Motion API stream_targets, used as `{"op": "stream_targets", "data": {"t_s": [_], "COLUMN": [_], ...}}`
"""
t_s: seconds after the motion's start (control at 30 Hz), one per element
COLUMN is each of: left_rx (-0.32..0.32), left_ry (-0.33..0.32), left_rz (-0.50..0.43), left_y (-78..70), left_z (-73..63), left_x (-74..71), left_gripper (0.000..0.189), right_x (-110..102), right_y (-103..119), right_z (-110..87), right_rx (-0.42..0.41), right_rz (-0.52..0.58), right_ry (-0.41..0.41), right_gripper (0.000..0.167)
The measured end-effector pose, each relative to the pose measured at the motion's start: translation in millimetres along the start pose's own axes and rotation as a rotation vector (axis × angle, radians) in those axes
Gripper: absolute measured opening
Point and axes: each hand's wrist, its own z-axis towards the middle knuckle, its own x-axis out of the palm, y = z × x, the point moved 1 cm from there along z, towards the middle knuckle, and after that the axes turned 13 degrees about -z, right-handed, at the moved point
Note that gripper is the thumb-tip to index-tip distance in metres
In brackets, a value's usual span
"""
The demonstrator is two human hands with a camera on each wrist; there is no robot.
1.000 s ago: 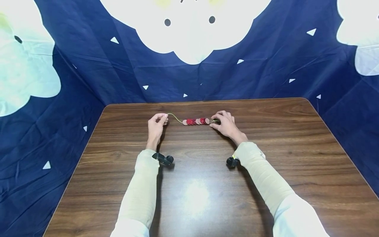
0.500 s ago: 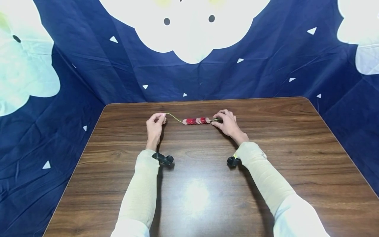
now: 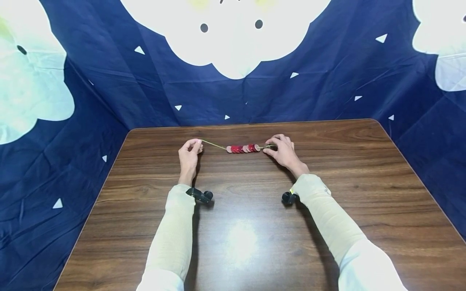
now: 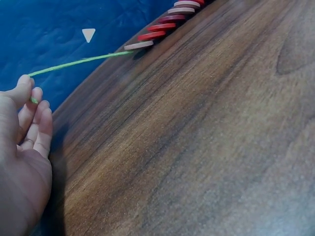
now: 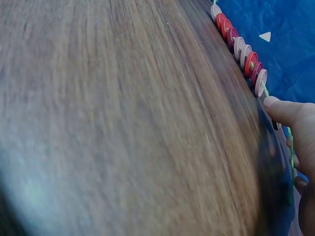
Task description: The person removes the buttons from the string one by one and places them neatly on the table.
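L hand [image 3: 188,155] pinching green string [image 4: 78,62], R hand [image 3: 284,152] pinching it further along, red/pink discs [image 3: 243,149] strung btwn, wood tbl [image 3: 233,182] below, blue cloth [image 3: 109,81] bkgd

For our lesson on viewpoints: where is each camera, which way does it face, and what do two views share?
Head: on the head, facing forward and down at the table; both forearms, left hand and right hand show.
Left wrist: on that wrist, facing cord and discs; left hand shows.
Right wrist: likewise, facing table and discs; right hand at right edge.
Wrist views share cord, discs and blue cloth.
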Motion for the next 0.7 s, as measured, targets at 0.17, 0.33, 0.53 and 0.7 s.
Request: {"op": "stream_targets", "data": {"t_s": [0.17, 0.33, 0.53, 0.7], "left_rx": [-0.014, -0.028, -0.038, -0.033], "left_ry": [-0.002, -0.001, 0.007, 0.004], "left_rz": [-0.014, -0.039, -0.044, -0.06], "left_y": [-0.6, -3.7, -16.0, -21.2], "left_z": [-0.2, -0.5, -6.7, -10.3], "left_x": [-1.3, -1.5, 1.0, 2.9], "left_gripper": [0.018, 0.016, 0.026, 0.028], "right_x": [-2.6, -4.7, -6.6, -8.3], "right_y": [-3.7, -7.2, -10.2, -12.2], "right_z": [-1.0, -2.0, -2.8, -3.0], "right_rx": [0.013, 0.035, 0.04, 0.049], "right_rz": [0.006, 0.013, 0.014, 0.018], "right_ry": [-0.007, -0.008, -0.022, -0.031], "right_gripper": [0.03, 0.031, 0.033, 0.033]}}
